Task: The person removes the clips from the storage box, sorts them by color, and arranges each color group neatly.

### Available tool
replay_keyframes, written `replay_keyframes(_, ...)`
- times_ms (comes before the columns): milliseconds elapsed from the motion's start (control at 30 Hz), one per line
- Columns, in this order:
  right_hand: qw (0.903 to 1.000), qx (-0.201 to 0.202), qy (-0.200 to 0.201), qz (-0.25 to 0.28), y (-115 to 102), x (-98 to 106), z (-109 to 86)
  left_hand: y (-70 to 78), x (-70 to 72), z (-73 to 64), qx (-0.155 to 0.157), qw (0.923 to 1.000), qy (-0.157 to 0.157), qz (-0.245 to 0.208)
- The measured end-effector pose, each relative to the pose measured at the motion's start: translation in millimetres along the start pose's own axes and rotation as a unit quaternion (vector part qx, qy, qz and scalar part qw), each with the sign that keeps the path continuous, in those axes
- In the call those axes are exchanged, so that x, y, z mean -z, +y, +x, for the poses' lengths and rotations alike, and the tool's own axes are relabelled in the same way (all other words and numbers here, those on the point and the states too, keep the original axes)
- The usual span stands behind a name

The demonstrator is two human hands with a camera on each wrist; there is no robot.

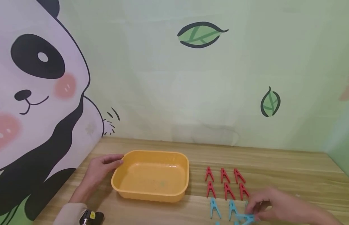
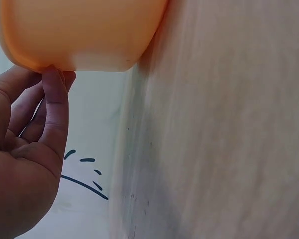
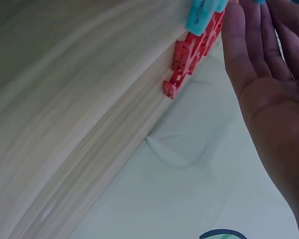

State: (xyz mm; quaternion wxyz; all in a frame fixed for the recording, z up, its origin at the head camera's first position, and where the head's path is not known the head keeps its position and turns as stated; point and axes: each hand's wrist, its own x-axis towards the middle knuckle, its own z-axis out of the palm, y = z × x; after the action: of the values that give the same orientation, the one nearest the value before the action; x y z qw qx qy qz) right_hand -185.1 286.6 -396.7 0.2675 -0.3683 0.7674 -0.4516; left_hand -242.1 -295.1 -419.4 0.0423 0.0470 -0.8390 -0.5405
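An orange-yellow plastic basin point(image 1: 150, 197) stands on the wooden table. At its left rim my left hand point(image 1: 99, 167) pinches the edge between thumb and fingers; the left wrist view shows the fingertips right at the rim of the basin point(image 2: 84, 35). To the right, my right hand point(image 1: 271, 204) pinches a light blue clothespin point(image 1: 248, 218) low over the table. Beside it are other blue clothespins point(image 1: 214, 208), some partly hidden by the hand or cut off by the frame. Red clothespins point(image 1: 209, 189) lie in two rows of three just behind the blue ones.
The wooden table point(image 1: 290, 162) ends at a pale green wall point(image 1: 152, 78) with printed leaves and a large panda drawing point(image 1: 87, 122) on the left. A dark watch-like device point(image 1: 91, 217) sits on the left wrist. Wooden tabletop lies between the basin and the clothespins.
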Motion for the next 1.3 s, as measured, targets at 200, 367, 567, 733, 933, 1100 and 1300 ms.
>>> replay_keyframes(200,0.9984,-0.014,-0.022,0.049,-2,-6,-12.5,2.0,0.8,0.5,0.006,1.0,-0.003,0.008)
replay_keyframes(367,0.9987,0.025,-0.034,0.03,2,-14,-12.6,0.5,1.5,0.8,0.008,1.0,-0.001,0.006)
replay_keyframes(567,0.9994,-0.003,-0.015,0.03,6,-16,-16.0,-2.0,0.1,0.9,0.006,1.0,-0.001,-0.003)
replay_keyframes(733,0.9964,-0.076,0.037,0.004,8,-15,-21.0,-0.7,-0.2,0.3,0.011,0.9999,0.003,-0.002)
replay_keyframes(933,0.9911,-0.093,0.069,-0.065,15,-25,-21.1,0.5,0.1,0.6,0.011,0.9999,0.003,0.001)
replay_keyframes(1100,0.9933,-0.089,0.067,-0.029,17,-30,-21.0,0.9,0.7,0.6,0.016,0.9999,0.001,0.007)
replay_keyframes(1300,0.9947,-0.084,0.059,0.009,13,-28,-24.1,1.8,0.1,0.6,0.014,0.9999,-0.002,0.005)
